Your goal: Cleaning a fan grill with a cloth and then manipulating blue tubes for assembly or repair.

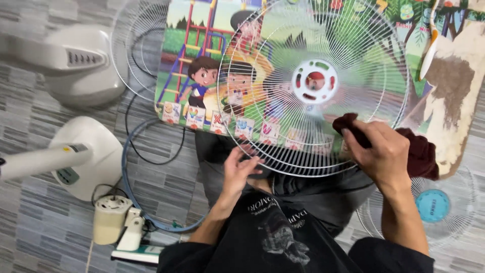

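Observation:
A round white wire fan grille [283, 76] is held up in front of me, over my lap. My left hand [241, 169] grips its lower rim from below. My right hand [380, 146] presses a dark maroon cloth [422, 154] against the grille's lower right wires. The grille's hub [314, 81] is a white plastic ring with a red centre showing through.
A colourful cartoon mat [202, 60] lies on the grey tiled floor under the grille. To the left stand a white fan base [83, 156], a fan head housing [70, 60], and a bare fan motor [111, 217]. Another grille with a blue hub [433, 206] lies at right.

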